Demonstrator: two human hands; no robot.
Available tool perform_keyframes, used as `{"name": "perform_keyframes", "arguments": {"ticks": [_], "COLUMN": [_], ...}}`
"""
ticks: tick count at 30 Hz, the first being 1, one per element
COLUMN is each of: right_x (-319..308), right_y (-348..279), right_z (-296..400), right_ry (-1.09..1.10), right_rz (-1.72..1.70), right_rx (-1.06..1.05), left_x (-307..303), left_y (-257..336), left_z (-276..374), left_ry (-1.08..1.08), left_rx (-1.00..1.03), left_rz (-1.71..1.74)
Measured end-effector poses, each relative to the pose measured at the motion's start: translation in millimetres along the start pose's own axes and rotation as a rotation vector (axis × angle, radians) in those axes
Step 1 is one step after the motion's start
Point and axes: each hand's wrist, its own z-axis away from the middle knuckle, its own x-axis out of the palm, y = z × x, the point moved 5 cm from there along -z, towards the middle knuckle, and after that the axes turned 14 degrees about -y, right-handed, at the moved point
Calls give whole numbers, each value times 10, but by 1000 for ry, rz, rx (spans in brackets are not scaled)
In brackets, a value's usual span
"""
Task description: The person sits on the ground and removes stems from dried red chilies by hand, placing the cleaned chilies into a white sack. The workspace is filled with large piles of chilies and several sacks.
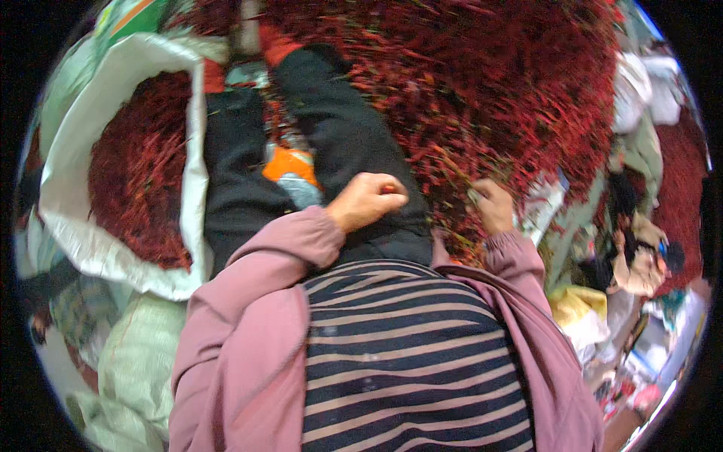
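My left hand [370, 198] hovers above my black-trousered thigh [361, 133], its fingers curled in. Whether anything sits inside that curl is hidden. To the right, my right hand [494, 204] is at the near edge of a big heap of dried red chili peppers [497, 73], thumb and fingers drawn together. A thin yellowish stalk [452, 164] runs towards its fingertips, but blur hides whether they pinch it. Something small and pale shows at the thumb.
Left of my legs stands a white woven sack [68, 226], its mouth wide, holding red chilies [141, 181]. A stuffed pale green sack [141, 344] lies behind it. Between my legs is an orange piece [291, 164]. Another person [638, 260] is at the right, near more red chilies [680, 169].
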Motion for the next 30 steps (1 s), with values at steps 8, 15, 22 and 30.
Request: {"name": "perform_keyframes", "arguments": {"ticks": [8, 15, 22, 30], "right_x": [1071, 1203, 1353, 1063], "right_y": [-586, -1095, -1205, -902], "right_z": [-51, -25, 184, -68], "right_ry": [-294, -307, -557, -398], "right_rz": [-285, 339, 376, -281], "right_rx": [-75, -629, -597, -254], "left_x": [-73, -152, -565, -63], "left_y": [-67, -87, -144, 93], "left_z": [82, 221, 334, 213], "left_ry": [174, 200, 503, 84], "left_rx": [122, -32, 197, 180], "left_rz": [199, 671, 477, -458]}}
